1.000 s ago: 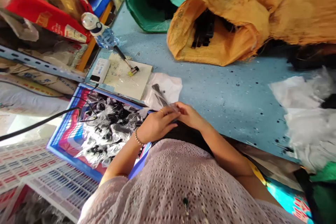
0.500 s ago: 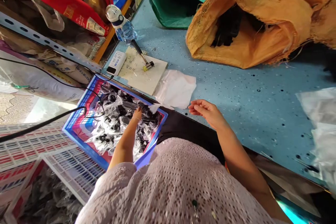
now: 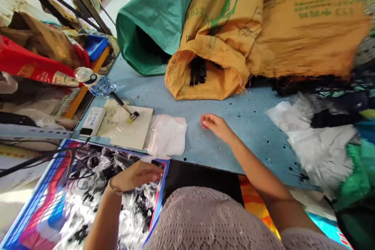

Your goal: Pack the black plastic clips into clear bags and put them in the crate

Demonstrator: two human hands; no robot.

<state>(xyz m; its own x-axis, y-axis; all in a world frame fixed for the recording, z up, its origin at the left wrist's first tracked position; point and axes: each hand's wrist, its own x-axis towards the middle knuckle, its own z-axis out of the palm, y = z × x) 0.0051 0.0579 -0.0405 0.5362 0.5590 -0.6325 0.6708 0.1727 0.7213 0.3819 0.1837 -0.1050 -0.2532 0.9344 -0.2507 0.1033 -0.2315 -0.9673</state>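
Observation:
My left hand (image 3: 137,175) hovers over a blue-rimmed plastic basket (image 3: 165,179), its fingers loosely stretched and nothing visible in them. Inside the basket lie many small black parts in clear plastic bags (image 3: 129,218). Above the blue table (image 3: 202,150), my right hand (image 3: 216,125) is half curled with its fingertips slightly blurred; I see nothing held in it. To its left lies a stack of thin white plastic bags (image 3: 167,134). Beyond it, an orange woven sack (image 3: 178,86) lies with its mouth towards me, and black plastic parts (image 3: 198,71) show inside.
A green sack (image 3: 158,19) lies at the back. A cardboard sheet (image 3: 137,131) carries a black-handled tool (image 3: 124,106), beside a white device (image 3: 93,121) and a clear blue bottle (image 3: 99,85). Crumpled white plastic (image 3: 325,152) lies at right. Black cables (image 3: 32,161) cross the basket's corner.
My left hand has come up from among the bagged parts, with its fingers loose. My right hand stays over the table, its fingers more curled. The view has turned to the right.

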